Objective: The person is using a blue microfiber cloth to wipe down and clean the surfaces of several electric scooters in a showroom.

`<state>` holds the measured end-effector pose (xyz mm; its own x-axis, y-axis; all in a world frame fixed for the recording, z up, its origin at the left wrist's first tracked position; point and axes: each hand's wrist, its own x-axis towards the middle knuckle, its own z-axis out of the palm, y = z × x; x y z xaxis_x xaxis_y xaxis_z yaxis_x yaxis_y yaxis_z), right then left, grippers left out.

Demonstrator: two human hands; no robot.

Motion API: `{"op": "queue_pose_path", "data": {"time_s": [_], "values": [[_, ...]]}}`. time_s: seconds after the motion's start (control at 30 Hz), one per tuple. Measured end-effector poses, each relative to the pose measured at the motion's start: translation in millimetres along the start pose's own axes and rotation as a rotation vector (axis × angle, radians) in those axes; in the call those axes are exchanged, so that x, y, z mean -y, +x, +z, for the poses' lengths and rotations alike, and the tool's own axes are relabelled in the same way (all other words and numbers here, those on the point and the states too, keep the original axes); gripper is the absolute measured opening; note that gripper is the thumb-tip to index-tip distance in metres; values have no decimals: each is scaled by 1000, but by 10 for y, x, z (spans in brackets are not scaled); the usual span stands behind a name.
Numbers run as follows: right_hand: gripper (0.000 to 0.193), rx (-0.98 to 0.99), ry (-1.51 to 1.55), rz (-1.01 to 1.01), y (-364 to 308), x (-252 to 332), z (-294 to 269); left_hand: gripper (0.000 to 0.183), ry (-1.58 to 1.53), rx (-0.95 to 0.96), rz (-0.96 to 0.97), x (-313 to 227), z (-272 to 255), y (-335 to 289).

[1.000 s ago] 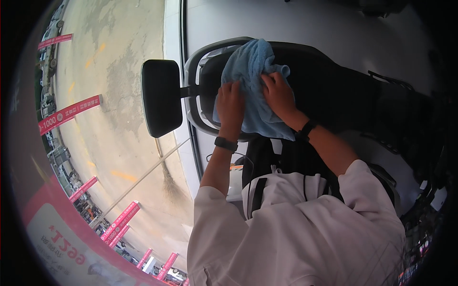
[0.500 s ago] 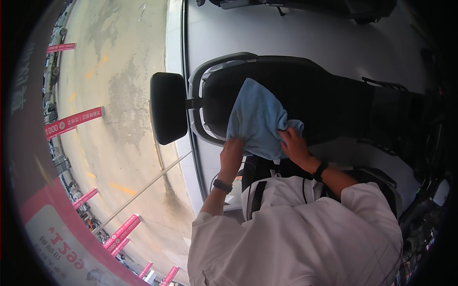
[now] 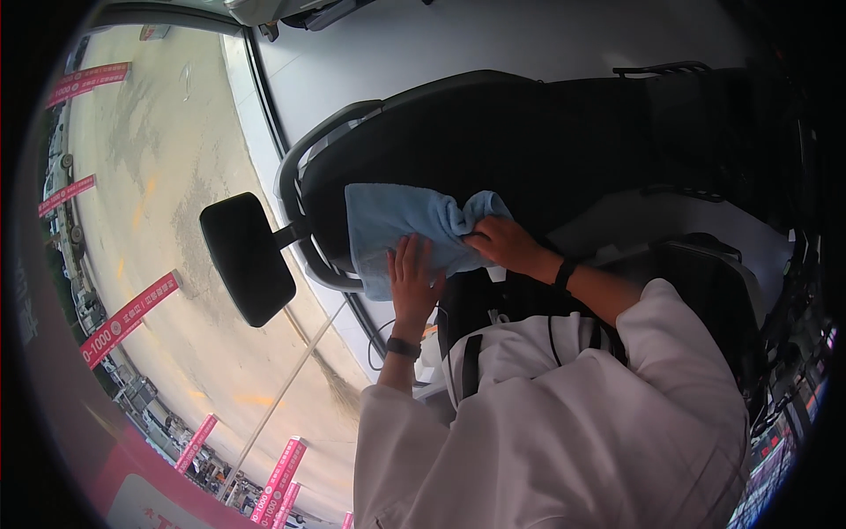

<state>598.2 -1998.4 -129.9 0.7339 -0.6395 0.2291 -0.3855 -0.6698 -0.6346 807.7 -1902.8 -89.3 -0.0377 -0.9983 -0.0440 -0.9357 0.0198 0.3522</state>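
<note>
Head view: the left hand (image 3: pixel 414 280) lies flat, fingers spread, pressing a light blue cloth (image 3: pixel 401 231) against the black car seat (image 3: pixel 529 150) near its left edge. The right hand (image 3: pixel 502 244) grips the cloth's bunched right end, beside the black headrest (image 3: pixel 247 258).

There is only one view, from a wide fisheye camera worn on the person's head, facing steeply down past a white-sleeved shoulder. It sits close over the left hand (image 3: pixel 414 278) and right hand (image 3: pixel 507 247), both on a blue towel (image 3: pixel 397 225). Beyond the hands is a dark car seat (image 3: pixel 529 141); left of them, pavement (image 3: pixel 150 176) curves toward the rim.
</note>
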Motion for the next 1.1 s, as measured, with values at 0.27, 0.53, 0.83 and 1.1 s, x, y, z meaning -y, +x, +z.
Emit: {"op": "queue_pose_path", "data": {"time_s": [0.27,0.53,0.83,1.1], "values": [[19,-129,-397,439,-1185,-983,-758,59,-70,174,419,-1109,766,626],[33,-100,-221,873,-1127,-835,-858,44,-9,111,519,-1358,877,898],[33,70,-80,617,-722,-295,-476,22,-45,57,377,-1003,581,625],[27,189,161,341,-133,73,-405,22,-115,95,217,-245,36,31]]}}
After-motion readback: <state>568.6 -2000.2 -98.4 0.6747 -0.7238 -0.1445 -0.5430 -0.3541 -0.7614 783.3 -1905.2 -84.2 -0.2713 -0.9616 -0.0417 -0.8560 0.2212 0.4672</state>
